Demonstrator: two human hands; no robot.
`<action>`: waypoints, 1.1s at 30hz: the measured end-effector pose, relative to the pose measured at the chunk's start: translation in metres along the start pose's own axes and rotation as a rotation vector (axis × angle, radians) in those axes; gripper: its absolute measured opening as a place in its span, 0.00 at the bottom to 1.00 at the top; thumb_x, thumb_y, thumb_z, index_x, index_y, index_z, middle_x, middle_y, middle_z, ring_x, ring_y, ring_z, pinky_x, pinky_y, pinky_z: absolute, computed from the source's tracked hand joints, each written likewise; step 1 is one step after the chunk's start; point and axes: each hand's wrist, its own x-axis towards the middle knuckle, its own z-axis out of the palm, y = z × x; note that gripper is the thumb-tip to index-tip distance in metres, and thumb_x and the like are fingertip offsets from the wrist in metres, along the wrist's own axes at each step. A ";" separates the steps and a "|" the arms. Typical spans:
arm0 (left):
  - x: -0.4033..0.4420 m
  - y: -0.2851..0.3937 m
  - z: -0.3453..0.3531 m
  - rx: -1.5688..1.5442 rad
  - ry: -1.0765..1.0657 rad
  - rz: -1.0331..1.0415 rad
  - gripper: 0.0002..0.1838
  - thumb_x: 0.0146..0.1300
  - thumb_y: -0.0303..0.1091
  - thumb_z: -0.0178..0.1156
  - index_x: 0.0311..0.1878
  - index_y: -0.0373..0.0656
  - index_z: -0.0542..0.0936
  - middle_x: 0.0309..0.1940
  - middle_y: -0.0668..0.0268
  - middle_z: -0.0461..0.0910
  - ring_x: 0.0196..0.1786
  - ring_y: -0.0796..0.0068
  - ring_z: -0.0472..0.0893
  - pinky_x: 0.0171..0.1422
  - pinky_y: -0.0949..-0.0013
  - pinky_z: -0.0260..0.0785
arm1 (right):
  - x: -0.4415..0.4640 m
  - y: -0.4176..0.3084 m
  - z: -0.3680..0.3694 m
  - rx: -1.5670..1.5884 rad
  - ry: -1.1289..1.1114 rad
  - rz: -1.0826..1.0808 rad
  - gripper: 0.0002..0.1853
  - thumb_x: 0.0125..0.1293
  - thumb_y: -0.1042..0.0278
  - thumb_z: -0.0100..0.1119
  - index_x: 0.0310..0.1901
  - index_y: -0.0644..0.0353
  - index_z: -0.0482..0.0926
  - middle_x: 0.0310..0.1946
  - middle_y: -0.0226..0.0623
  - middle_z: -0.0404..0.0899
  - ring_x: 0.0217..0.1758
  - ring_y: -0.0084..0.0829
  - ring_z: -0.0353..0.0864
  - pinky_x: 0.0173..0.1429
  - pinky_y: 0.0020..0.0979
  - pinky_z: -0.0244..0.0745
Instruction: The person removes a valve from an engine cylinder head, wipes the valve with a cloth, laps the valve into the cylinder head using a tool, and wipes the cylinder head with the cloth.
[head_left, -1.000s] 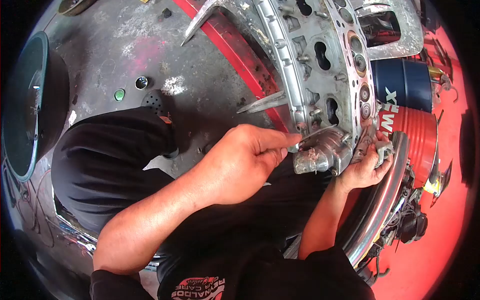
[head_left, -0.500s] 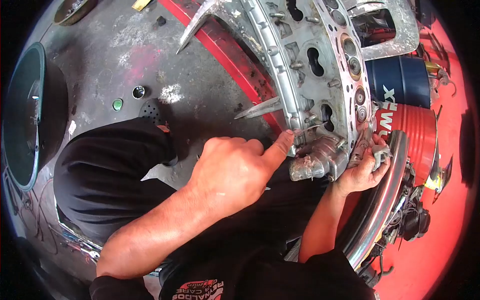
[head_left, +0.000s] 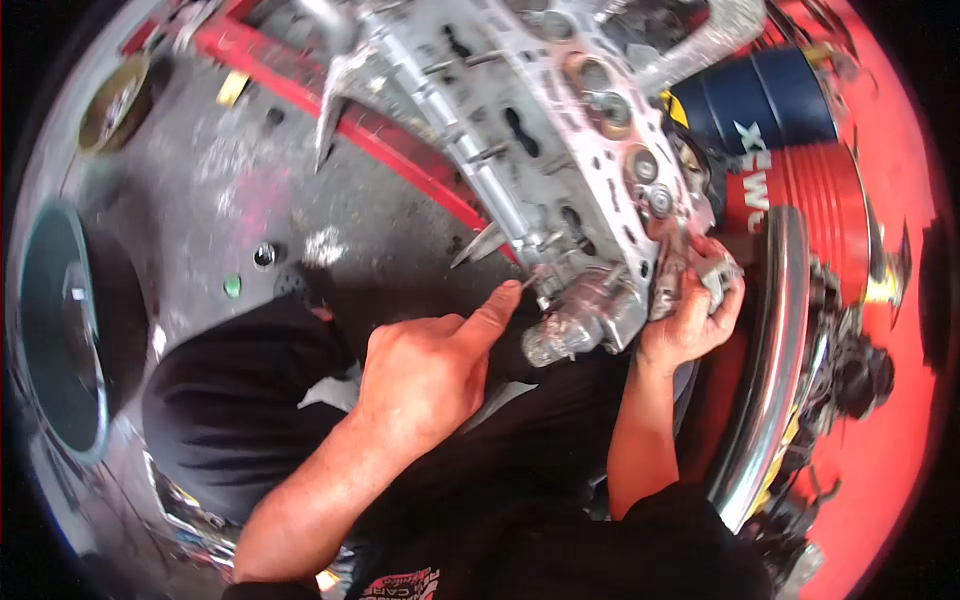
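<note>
A grey aluminium cylinder head [head_left: 540, 165], with valves and studs showing, rises diagonally away from me. A stained, rounded metal housing [head_left: 575, 320] sits at its near end. My left hand [head_left: 430, 370] has its index finger stretched toward that end, its other fingers curled. A thin sliver of metal shows by the fingertip; whatever lies inside the curled fingers is hidden. My right hand [head_left: 690, 320] is closed around a grey metal fitting [head_left: 716, 280] at the head's near right corner. Motion blurs parts of the view.
A red steel frame [head_left: 390, 150] runs behind the head. Blue [head_left: 775, 100] and red [head_left: 800, 190] drums stand at right, near a curved chrome bar [head_left: 780, 370]. A dark tub [head_left: 65, 330] and a small open can [head_left: 265, 256] are on the floor at left.
The view has turned, shifting the cylinder head and both hands left in the picture. My left fingertip is lower along the near end; my right hand still holds the fitting.
</note>
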 end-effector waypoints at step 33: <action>0.021 0.009 0.052 -0.483 0.139 -0.330 0.17 0.70 0.28 0.57 0.59 0.33 0.77 0.31 0.71 0.78 0.27 0.87 0.69 0.31 0.80 0.63 | 0.008 0.032 -0.011 0.037 0.226 -0.015 0.16 0.53 0.81 0.52 0.46 0.69 0.75 0.43 0.43 0.77 0.47 0.34 0.77 0.59 0.34 0.71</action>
